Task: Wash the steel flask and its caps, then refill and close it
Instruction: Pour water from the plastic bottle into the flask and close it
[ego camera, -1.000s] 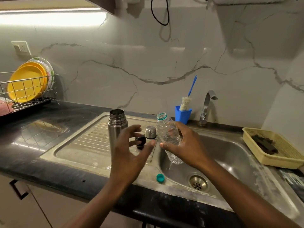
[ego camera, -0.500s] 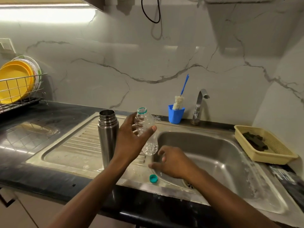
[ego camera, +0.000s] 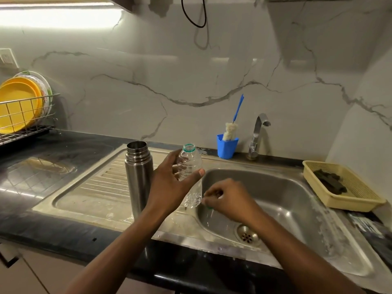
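The cylindrical stainless-steel flask [ego camera: 139, 177] stands upright and uncapped on the ribbed steel drainboard [ego camera: 91, 187], left of the sink basin [ego camera: 275, 187], its threaded mouth open to the ceiling. Just right of it, the left hand [ego camera: 169, 187] grips a clear ribbed plastic bottle [ego camera: 189, 164] around the middle, thumb on the near side and fingers wrapped round the far side. The bottle is upright, has a green ring at its open neck and looks nearly empty; its base sits over the rim between drainboard and basin, and whether it rests there cannot be told. The right hand [ego camera: 231, 200] is over the near-left corner of the basin, just beside the bottle's base, fingers curled tight and pinching a small green cap [ego camera: 209, 207], of which only a sliver shows at the fingertips.

Along the far edge stand a blue plastic cup [ego camera: 227, 148] holding a blue-handled bottle brush [ego camera: 230, 130] and, to its right, a curved steel tap [ego camera: 257, 134]. A pale yellow plastic basket [ego camera: 347, 198] with a dark cloth [ego camera: 329, 183] lies at the right. On the black countertop [ego camera: 42, 166], far left, a wire dish rack [ego camera: 25, 115] holds yellow plates [ego camera: 17, 98]. The round drain [ego camera: 247, 236] sits near in the basin.
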### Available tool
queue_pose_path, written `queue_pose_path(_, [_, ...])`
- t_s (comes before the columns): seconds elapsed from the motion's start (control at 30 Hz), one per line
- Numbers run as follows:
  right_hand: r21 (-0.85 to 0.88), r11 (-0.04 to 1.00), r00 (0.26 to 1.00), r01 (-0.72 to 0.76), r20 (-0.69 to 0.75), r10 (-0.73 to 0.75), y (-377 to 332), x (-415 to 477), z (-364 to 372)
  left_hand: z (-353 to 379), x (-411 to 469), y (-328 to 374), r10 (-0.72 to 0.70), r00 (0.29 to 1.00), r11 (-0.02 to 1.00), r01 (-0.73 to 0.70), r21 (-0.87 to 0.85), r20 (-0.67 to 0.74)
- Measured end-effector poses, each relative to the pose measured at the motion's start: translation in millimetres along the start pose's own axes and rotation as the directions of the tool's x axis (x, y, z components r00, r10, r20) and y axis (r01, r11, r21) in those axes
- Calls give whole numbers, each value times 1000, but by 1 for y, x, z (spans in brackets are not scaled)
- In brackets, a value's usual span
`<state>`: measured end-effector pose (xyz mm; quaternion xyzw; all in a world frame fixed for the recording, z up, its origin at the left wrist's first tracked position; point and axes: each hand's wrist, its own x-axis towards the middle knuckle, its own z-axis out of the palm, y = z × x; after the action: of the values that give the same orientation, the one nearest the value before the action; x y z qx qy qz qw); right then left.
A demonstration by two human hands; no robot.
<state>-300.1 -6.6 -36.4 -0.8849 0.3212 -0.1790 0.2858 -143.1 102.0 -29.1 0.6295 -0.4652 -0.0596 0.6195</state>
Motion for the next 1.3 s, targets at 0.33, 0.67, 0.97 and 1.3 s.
queue_pose_path(0.33, [381, 859, 929, 342, -278, -247, -43, 14, -96, 19, -11, 7, 17, 997, 1000, -16, -13, 80])
queue_pose_path(0.67, [188, 897, 914, 401, -148, -377, -40, 12, -110, 22, -10, 9, 39, 989, 999, -41, 16, 142])
queue_pose_path(0.97, [-87, 899, 897, 430, 148, -415, -54, 18, -134, 24, -11, 10, 59, 988, 991, -75, 112, 142])
queue_pose_path(1.3, [-568, 710, 891, 416, 99, -443, -56, 22, -113, 32, -16, 7, 90, 989, 991, -101, 90, 118])
